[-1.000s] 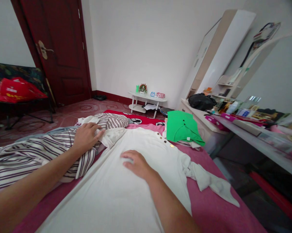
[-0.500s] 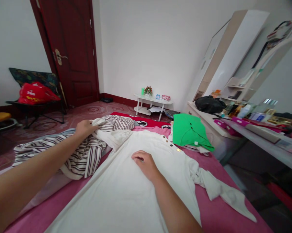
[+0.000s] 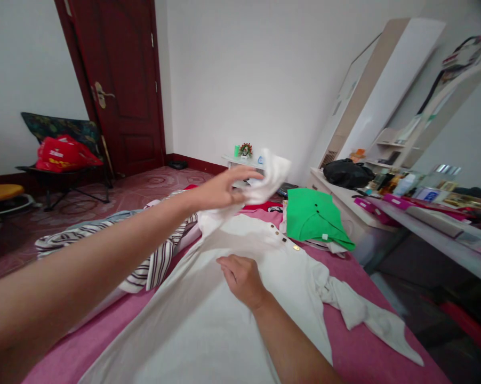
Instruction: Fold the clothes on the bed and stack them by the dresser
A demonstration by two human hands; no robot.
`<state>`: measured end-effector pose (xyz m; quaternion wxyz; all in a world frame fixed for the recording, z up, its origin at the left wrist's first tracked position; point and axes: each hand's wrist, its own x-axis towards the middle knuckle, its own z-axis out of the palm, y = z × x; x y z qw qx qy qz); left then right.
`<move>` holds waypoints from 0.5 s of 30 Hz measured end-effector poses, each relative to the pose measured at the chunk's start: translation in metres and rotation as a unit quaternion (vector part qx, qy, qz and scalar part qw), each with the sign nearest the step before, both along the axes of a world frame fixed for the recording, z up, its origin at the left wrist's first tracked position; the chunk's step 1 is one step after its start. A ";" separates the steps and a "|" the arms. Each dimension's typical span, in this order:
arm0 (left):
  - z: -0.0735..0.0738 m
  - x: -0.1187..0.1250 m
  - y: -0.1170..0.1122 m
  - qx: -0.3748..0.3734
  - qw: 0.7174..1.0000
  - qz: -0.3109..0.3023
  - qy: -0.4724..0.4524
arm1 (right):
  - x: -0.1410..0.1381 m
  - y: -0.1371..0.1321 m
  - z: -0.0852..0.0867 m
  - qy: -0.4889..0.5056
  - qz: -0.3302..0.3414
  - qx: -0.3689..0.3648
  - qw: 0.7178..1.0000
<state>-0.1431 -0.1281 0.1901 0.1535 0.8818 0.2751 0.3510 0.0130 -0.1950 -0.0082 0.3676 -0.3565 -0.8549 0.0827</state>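
Observation:
A white long-sleeved shirt [image 3: 192, 304] with dark buttons near its neckline lies spread over the pink bed cover [image 3: 356, 330]. My left hand [image 3: 224, 188] is raised above the shirt's upper left part, its thumb and fingers around one sleeve [image 3: 278, 169]. The sleeve's end swings out blurred beyond the fingertips. Resting on the middle of the shirt, my right hand [image 3: 242, 277] has its fingers curled in, and no fold of cloth shows between them. The other sleeve [image 3: 368, 309] stretches out, wrinkled, to the right.
Striped clothing [image 3: 152, 266] lies on the left of the bed. A folded green garment [image 3: 314, 216] tops a pile at the far right, beside a dressing table [image 3: 368, 213] crowded with bottles. Behind are a small white table [image 3: 229, 158] and a chair with a red bag [image 3: 66, 153].
My left hand has lifted the sleeve off the striped clothing and carried it right, over the shirt. My right hand has stayed nearly in place, slightly lower in view.

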 end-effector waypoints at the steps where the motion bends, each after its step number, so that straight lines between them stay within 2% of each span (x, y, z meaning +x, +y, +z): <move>1: -0.005 0.014 -0.019 0.006 0.998 -0.056 0.037 | -0.002 -0.004 0.000 -0.034 0.013 0.017 0.999; 2: -0.016 0.022 -0.036 0.003 0.993 -0.095 0.064 | -0.004 -0.006 0.000 -0.058 0.017 0.032 0.998; 4: -0.047 0.022 -0.064 -0.027 0.989 -0.099 0.106 | -0.007 -0.009 -0.001 -0.079 0.016 0.054 0.995; 7: -0.100 -0.011 -0.088 -0.061 0.985 -0.007 0.158 | -0.007 -0.007 0.002 -0.059 -0.008 0.059 0.997; 9: -0.127 -0.045 -0.102 -0.075 0.976 0.094 0.181 | -0.004 -0.004 0.007 -0.030 -0.051 0.049 0.997; 12: -0.148 -0.096 -0.131 -0.120 0.935 0.236 0.237 | 0.006 0.005 0.013 -0.013 -0.174 0.029 0.984; 15: -0.160 -0.131 -0.163 -0.170 0.897 0.308 0.266 | 0.018 0.016 0.011 -0.065 -0.295 -0.021 0.953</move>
